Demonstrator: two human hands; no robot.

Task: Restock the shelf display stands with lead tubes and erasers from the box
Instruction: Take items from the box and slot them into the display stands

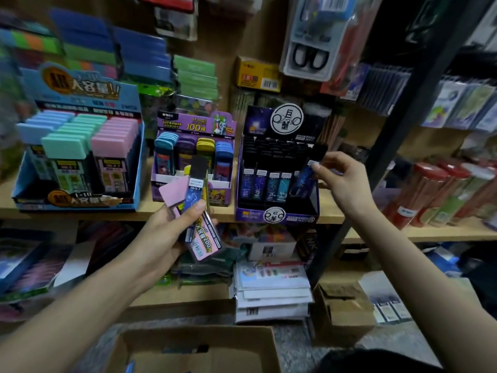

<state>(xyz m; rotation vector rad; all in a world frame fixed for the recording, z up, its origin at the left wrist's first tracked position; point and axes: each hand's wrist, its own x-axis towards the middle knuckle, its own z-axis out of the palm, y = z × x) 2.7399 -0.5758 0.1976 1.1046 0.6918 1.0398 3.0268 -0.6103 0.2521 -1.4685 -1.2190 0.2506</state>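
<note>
- The blue display stand point(78, 203) at far left is blurred, its print unreadable.
- The left hand point(172, 224) grips a fan of lead tubes point(204, 243) before the shelf edge, fingers curled round them; their count is unclear.
- The box point(188, 343) below is cut off by the bottom edge.
- The right hand point(341, 181) pinches one blue lead tube point(306, 179) at the right end of the dark display stand point(277, 214).

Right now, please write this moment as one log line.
step: restock | right hand: pinches blue lead tube at constellation display stand | left hand: holds spare lead tubes
</note>
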